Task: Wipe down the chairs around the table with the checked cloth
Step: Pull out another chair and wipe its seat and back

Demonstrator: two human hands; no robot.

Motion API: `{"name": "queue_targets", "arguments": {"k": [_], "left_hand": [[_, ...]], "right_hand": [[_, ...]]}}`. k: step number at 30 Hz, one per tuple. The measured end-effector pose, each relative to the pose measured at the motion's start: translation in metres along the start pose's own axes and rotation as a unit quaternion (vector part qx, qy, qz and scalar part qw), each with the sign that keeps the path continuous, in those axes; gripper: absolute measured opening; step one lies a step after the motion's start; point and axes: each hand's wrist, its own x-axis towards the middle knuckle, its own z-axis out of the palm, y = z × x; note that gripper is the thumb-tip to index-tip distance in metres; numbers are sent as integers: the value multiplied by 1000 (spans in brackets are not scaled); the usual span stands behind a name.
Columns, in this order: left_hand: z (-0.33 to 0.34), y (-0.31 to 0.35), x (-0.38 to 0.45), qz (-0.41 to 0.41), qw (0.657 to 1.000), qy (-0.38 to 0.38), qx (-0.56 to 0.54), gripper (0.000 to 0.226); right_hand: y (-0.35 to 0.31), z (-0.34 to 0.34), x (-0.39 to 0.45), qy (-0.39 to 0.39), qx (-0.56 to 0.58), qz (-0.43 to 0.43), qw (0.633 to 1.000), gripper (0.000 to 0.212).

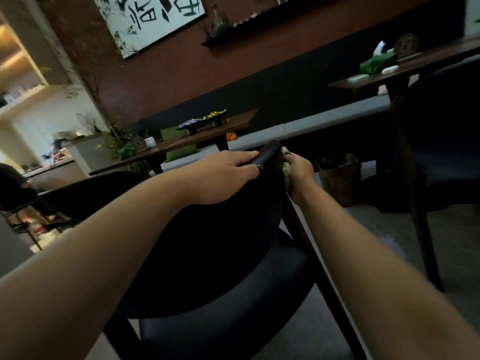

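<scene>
1. Your right hand [298, 168] grip is curled round the bunched pale checked cloth [285, 168], pressed vs. the right end of the dark curved padded chair back [207, 242].
2. Left hand [228, 165] lies flat, fingers straight, on the top rail, steadying.
3. Rail's long axis runs left from the cloth toward your left hand; judged next wipe goes that way.

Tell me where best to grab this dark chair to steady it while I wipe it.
Probably the curved top rail of the dark chair, from above: the left hand already rests flat along it, while the right hand holds the checked cloth at the rail's end.
</scene>
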Motion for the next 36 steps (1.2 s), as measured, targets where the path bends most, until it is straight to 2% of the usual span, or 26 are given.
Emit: {"name": "queue_targets", "arguments": {"k": [4,10,13,16,20,24,27,30,32,36], "left_hand": [[-2,-2,-1,0,1000,1,-13,49],[-1,1,-2,15,1000,11,10,48],[-1,2,-3,23,999,19,13,44],[1,4,-1,32,999,26,16,40],[2,4,2,37,999,25,9,29],[1,3,2,40,999,17,2,30],[1,4,2,50,999,15,-3,31],[-1,6,2,46,999,15,10,34],[-1,7,3,45,999,12,8,31],[0,5,4,52,998,15,13,33]], "right_hand": [[4,-3,6,14,-49,48,998,28],[-15,10,7,-15,-42,-17,999,26],[13,-1,6,11,-54,14,998,27],[37,-11,9,49,-47,53,996,42],[44,-13,10,76,17,103,992,33],[36,-5,-12,67,-7,59,996,31],[40,-2,-31,53,16,-52,997,21],[43,1,-40,68,70,-124,987,24],[46,3,-38,93,76,-96,988,21],[63,-5,-28,128,44,43,990,20]]}}
